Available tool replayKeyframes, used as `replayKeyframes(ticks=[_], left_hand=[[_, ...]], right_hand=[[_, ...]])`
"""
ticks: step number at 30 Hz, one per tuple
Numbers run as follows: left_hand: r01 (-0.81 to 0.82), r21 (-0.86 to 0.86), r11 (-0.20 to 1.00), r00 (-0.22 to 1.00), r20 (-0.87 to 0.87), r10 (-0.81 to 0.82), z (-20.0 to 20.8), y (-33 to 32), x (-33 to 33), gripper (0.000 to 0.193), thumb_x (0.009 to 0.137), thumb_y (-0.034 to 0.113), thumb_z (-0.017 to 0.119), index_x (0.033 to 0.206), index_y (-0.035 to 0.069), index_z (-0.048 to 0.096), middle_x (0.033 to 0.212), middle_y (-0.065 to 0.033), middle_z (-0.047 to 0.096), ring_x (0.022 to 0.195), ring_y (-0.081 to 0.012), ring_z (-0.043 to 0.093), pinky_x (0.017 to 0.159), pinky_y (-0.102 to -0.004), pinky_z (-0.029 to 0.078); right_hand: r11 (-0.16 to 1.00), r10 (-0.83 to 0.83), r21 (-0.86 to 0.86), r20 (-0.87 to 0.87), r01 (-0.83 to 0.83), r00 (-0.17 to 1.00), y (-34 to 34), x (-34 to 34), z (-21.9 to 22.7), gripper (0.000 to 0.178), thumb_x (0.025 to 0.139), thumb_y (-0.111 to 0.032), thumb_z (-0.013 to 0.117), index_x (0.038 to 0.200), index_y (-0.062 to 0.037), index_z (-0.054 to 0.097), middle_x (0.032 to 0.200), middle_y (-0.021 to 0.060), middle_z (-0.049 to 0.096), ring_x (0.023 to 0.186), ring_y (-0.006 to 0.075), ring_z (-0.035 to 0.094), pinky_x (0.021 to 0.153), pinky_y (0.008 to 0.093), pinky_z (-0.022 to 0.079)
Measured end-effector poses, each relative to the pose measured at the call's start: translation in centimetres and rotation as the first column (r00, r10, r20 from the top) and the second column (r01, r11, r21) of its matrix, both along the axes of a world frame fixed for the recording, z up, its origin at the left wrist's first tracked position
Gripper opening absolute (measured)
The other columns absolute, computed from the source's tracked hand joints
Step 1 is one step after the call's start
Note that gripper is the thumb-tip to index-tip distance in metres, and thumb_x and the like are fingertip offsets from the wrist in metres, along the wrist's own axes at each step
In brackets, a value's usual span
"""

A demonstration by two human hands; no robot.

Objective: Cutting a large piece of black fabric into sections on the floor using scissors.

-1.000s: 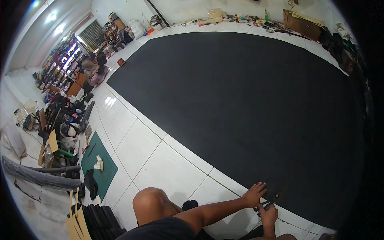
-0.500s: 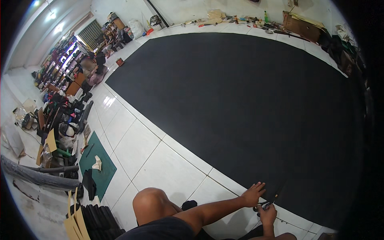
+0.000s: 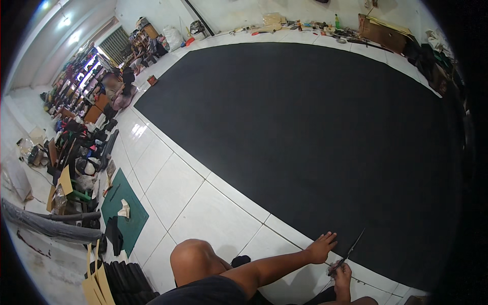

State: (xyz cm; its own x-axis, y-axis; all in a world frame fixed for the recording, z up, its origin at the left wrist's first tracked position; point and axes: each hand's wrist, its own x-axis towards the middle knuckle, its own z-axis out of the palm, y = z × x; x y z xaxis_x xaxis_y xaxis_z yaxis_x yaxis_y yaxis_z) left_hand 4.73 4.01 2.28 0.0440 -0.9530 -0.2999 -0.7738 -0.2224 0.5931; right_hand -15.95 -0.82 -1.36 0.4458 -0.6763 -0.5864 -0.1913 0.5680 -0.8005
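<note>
A large black sheet point(image 3: 284, 137) of fabric or similar material lies flat on the floor. My left hand point(image 3: 321, 248) rests on its near edge, fingers stretched out and spread. Just to the right of it, my right hand point(image 3: 342, 277) is closed round the handles of a pair of scissors point(image 3: 353, 247). The blades point away from me over the sheet and look nearly together. Whether they touch the material I cannot tell.
White floor tiles point(image 3: 213, 213) border the sheet. A green cutting mat point(image 3: 134, 223) with scraps lies to the left, near stacked black pieces point(image 3: 124, 282). A person point(image 3: 118, 90) sits at the far left. Tools and a brown box point(image 3: 384, 33) line the back wall.
My right hand has drawn slightly back toward me. The scissors' handles have come closer together and the blades show more plainly over the sheet. My left hand has stayed put.
</note>
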Motion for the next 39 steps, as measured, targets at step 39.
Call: replayKeyframes(ticks=[39], left_hand=[[0.034, 0.071, 0.997, 0.998, 0.044, -0.037, 0.8, 0.0, -0.3, 0.069, 0.075, 0.004, 0.055, 0.141, -0.001, 0.035, 0.154, -0.0244, 0.016, 0.144, -0.0400, 0.014, 0.116, -0.0499, 0.017]], right_hand=[[0.994, -0.104, -0.042, -0.116, 0.100, 0.988, -0.5, 1.1, 1.7, 0.032, 0.096, -0.037, 0.057, 0.083, -0.0096, 0.047, 0.059, -0.0014, 0.045, 0.046, 0.0084, 0.045, 0.041, 0.0230, 0.037]])
